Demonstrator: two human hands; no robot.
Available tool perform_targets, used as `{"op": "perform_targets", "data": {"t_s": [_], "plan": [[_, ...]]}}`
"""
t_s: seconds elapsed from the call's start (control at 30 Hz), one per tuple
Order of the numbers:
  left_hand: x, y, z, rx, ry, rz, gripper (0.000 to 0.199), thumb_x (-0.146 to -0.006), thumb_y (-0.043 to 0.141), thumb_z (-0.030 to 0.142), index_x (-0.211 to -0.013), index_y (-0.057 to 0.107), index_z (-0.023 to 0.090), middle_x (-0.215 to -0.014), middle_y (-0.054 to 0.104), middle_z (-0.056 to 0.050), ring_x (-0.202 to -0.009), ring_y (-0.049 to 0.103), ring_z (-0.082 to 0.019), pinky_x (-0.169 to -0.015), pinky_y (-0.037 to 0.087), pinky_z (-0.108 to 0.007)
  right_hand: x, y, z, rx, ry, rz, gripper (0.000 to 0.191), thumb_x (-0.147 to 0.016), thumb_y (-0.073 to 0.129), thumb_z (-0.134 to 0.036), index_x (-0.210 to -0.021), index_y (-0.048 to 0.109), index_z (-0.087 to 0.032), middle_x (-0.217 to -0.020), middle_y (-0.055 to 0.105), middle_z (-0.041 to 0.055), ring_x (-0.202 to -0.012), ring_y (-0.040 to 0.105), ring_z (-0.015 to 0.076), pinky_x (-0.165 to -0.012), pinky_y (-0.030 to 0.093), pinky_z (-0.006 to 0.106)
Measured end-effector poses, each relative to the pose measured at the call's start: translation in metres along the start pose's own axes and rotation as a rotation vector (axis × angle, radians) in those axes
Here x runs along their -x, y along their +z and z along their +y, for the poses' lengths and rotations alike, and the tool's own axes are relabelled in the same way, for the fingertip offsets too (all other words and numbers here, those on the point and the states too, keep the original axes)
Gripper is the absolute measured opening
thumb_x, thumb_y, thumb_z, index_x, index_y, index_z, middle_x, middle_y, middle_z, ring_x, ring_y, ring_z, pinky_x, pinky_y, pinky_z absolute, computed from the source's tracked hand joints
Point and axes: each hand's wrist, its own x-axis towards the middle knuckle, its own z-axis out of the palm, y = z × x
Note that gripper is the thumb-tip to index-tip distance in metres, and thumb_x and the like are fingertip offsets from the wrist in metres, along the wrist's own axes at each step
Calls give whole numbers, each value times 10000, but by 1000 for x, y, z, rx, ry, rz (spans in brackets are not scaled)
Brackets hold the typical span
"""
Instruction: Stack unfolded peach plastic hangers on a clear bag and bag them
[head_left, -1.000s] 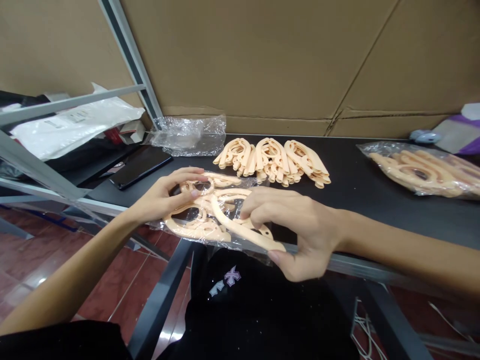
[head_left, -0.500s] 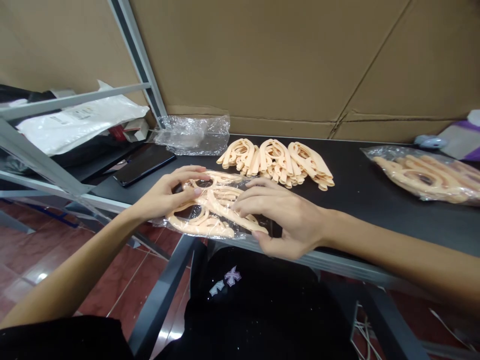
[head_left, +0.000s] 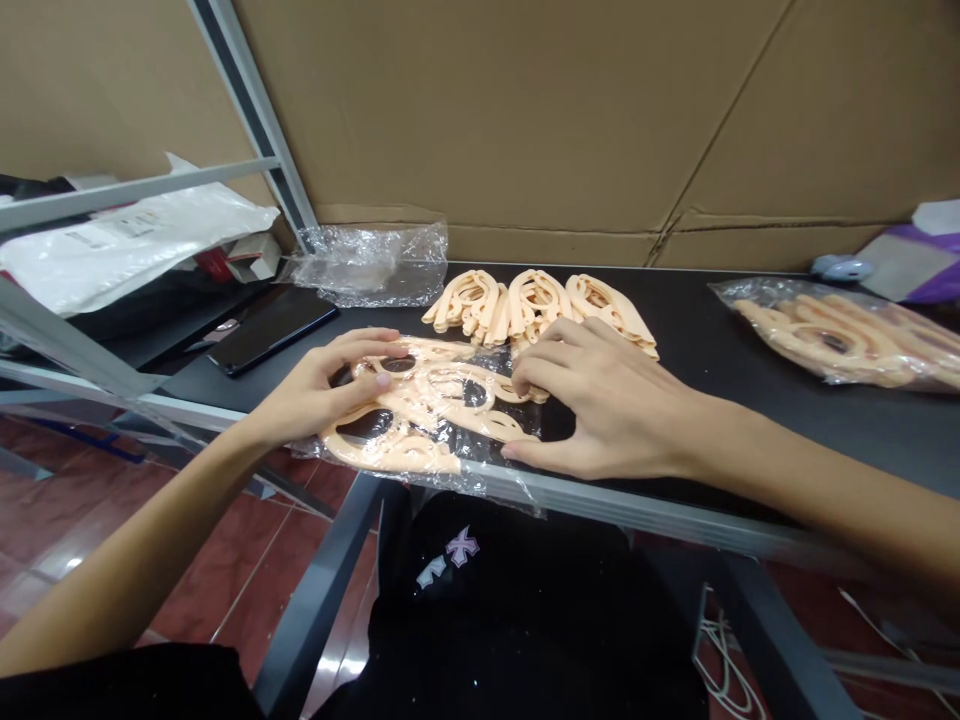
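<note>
A clear plastic bag (head_left: 480,480) with several beige plastic folding hangers (head_left: 409,460) in it lies at the table's front edge. My left hand (head_left: 319,390) holds the bag's left side, thumb on top and fingers along the back. At the right end, my right hand (head_left: 607,400) has its thumb stretched out and its fingers bent, with a gap between them; the fingertips touch the hanger ends. Whether it pinches any film is hard to see. Just behind the hands, a pile of loose beige hangers (head_left: 536,295) is partly hidden by my right fingers.
Another filled bag (head_left: 840,340) lies at the right on the black table (head_left: 697,400). A crumpled clear bag (head_left: 375,265) and a dark phone (head_left: 274,330) are at the left. Beside them stands a metal frame (head_left: 259,110) with a white package (head_left: 135,235). Cardboard (head_left: 480,120) forms the back.
My right hand has slid right and slightly back, off the middle of the bag to the hanger ends. Film now hangs over the table's front edge. My left hand keeps its hold.
</note>
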Motion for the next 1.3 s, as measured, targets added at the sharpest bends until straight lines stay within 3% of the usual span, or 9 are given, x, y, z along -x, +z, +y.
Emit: {"op": "perform_targets", "data": {"t_s": [0.13,0.4,0.53,0.7,0.8,1.0,1.13,1.23,1.3], "plan": [[-1,1,1,13,-7,14,433,-926,740,572,-1258,811,303,-1502,678,-91,-1451,582,-353,-1259,435,-559,-2,-2,1,-73,93,-73,318,-855,710,-502,-912,661,-193,-894,693,96,-981,574,296,-895,438,452],[-1,2,1,119,-54,38,503,-971,656,663,-1259,818,283,-1491,690,-94,-1471,562,-349,-1297,382,-547,-2,-3,9,-276,80,125,242,-779,746,-393,-870,601,-222,-911,663,56,-826,595,215,-741,455,356],[-2,3,2,158,-79,42,554,-956,633,725,-1245,825,293,-1496,688,-83,-1462,568,-354,-1308,367,-541,-14,11,-3,-346,63,134,241,-804,749,-369,-937,621,-214,-945,700,67,-862,642,230,-759,492,375],[-2,2,2,132,-64,21,559,-918,701,699,-1272,813,281,-1518,668,-102,-1479,547,-369,-1303,368,-563,-18,30,-12,-554,38,327,198,-827,768,-265,-949,627,-197,-1024,750,76,-963,701,224,-870,549,378],[-1,1,2,80,-56,10,551,-909,738,651,-1305,794,272,-1533,654,-115,-1489,538,-363,-1305,360,-571,-14,30,-5,-501,0,369,191,-845,799,-283,-938,668,-179,-1025,761,85,-956,702,213,-852,548,360],[-1,2,5,47,-48,8,550,-930,693,666,-1302,793,274,-1518,665,-111,-1486,541,-352,-1308,360,-564,-14,28,-7,-331,138,157,175,-947,686,-268,-817,730,-159,-715,683,32,-672,568,146,-674,421,313],[-2,1,7,12,-38,-15,548,-919,705,643,-1318,781,275,-1546,642,-106,-1482,545,-358,-1297,382,-562,-22,34,-27,-460,171,161,179,-923,626,-151,-762,705,-150,-685,664,12,-631,523,116,-621,385,278],[-5,-1,7,-33,-16,-41,534,-919,698,635,-1314,782,285,-1544,644,-95,-1482,545,-367,-1291,388,-579,-25,28,-33,-539,152,54,262,-953,600,-176,-700,665,-164,-656,652,3,-600,509,116,-581,384,274],[-7,-4,6,-50,-7,-77,520,-930,682,633,-1321,779,304,-1552,639,-87,-1488,541,-364,-1294,385,-581,-22,17,-25,-549,58,-20,246,-976,579,-184,-774,718,-170,-751,725,23,-659,598,133,-631,450,280]]}}
